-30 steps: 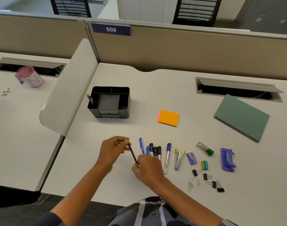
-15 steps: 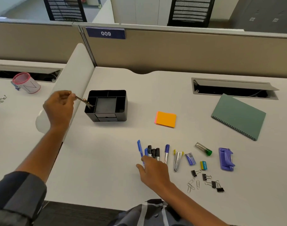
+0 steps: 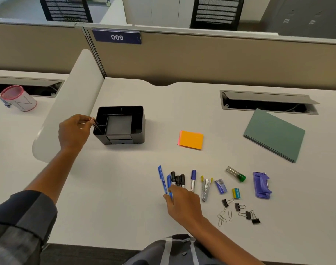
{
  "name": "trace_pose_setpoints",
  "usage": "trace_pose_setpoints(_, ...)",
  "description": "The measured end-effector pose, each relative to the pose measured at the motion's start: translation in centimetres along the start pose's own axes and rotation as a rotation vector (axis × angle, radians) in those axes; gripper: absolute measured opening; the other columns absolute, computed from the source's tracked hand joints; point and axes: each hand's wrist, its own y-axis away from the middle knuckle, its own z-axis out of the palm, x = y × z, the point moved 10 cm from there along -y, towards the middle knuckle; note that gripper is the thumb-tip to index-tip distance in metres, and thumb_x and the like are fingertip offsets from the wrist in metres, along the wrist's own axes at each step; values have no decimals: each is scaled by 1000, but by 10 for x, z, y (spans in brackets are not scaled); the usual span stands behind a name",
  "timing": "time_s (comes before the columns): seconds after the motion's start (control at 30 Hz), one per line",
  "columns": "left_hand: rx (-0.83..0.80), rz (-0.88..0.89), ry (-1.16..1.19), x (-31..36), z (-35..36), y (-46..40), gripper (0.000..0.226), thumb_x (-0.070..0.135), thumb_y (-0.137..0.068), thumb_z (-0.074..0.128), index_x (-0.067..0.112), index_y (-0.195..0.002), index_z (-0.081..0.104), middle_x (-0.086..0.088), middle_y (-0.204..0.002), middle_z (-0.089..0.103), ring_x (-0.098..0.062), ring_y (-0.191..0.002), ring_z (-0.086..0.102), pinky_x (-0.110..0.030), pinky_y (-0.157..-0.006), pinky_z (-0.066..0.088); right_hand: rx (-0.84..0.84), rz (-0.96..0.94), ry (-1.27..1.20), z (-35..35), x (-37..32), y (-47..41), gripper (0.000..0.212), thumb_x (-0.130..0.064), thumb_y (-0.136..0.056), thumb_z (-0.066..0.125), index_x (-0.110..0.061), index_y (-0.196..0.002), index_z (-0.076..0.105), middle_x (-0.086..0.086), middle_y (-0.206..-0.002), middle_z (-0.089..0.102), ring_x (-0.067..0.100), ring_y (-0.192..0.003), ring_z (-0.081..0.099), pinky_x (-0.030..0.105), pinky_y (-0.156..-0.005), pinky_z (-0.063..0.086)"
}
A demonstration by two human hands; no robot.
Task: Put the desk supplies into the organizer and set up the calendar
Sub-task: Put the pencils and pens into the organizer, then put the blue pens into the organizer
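A white desk is bounded by beige partitions — pencils are pinched by the left hand at the organizer, blue pens by the right hand.

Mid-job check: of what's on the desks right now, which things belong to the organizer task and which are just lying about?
Belongs to the job:
organizer
pencils in left hand
pens and markers by right hand
stapler
sticky notes
binder clips
calendar, probably

Lying about:
pink-rimmed cup, neighbouring desk
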Motion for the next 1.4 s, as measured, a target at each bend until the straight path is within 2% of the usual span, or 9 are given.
trace_pose_setpoints(0.13,-11,-29,-26,-12,7,-1,24,41,-93,74,20,-104,77,-1,-95,81,-22,-85,77,-20,-74,54,-18,30,16,-3,6,0,25,-45,-102,55,-24,-112,65,-6,-99,74,14,-82,70,18,-59,36)
trace_pose_setpoints(0.23,16,-45,13,-12,3,1,29,43,-94,75,20,-113,74,1,-105,80,-12,-75,71,-1,-65,42,-43,48,7,2,9,-1,22,-43,-102,57,-24,-110,65,-7,-98,73,10,-73,59,10,-54,23)
trace_pose_setpoints(0.37,102,25,73,6,-13,22,22,32,-97,73,39,-118,69,0,-122,73,2,-76,65,0,-70,44,-87,51,27,13,8,-5,21,-41,-101,59,-20,-98,62,-8,-89,66,10,-69,50,18,-56,33)
trace_pose_setpoints(0.43,149,131,117,22,-20,42,37,22,-99,71,49,-120,59,15,-125,63,8,-80,63,-5,-74,49,-116,43,42,20,3,-10,22,-40,-101,59,-18,-98,61,-6,-89,65,12,-70,51,26,-63,42)
trace_pose_setpoints(0.57,156,290,146,44,-13,90,35,5,-96,71,19,-127,67,15,-130,54,-15,-86,65,-20,-78,53,-148,35,93,31,-6,-21,22,-34,-104,56,-14,-106,63,2,-100,71,20,-80,67,31,-67,47)
trace_pose_setpoints(0.7,93,313,149,53,7,143,26,-2,-95,70,0,-121,71,-15,-132,60,-1,-107,58,-32,-85,56,-184,61,167,36,-9,-28,15,-21,-103,57,-11,-111,64,5,-106,73,25,-94,72,30,-67,39)
trace_pose_setpoints(0.93,-26,283,181,55,33,199,27,-2,-93,72,4,-119,73,-9,-131,62,-19,-103,66,-28,-84,56,-171,139,173,33,-4,-32,16,-24,-103,59,-12,-113,63,3,-106,73,22,-94,72,29,-64,39)
trace_pose_setpoints(1.2,-66,269,182,56,40,212,28,1,-93,73,7,-120,73,-7,-131,64,-13,-101,68,-22,-89,55,-155,183,133,28,3,-33,19,-28,-103,60,-12,-112,63,2,-99,71,23,-92,73,30,-64,43)
trace_pose_setpoints(1.4,-158,219,186,61,54,217,23,9,-96,72,15,-119,73,6,-114,72,-6,-90,69,-22,-78,58,-240,185,189,29,-3,-30,7,-17,-99,60,-21,-92,59,-5,-70,48,22,-82,66,26,-50,32)
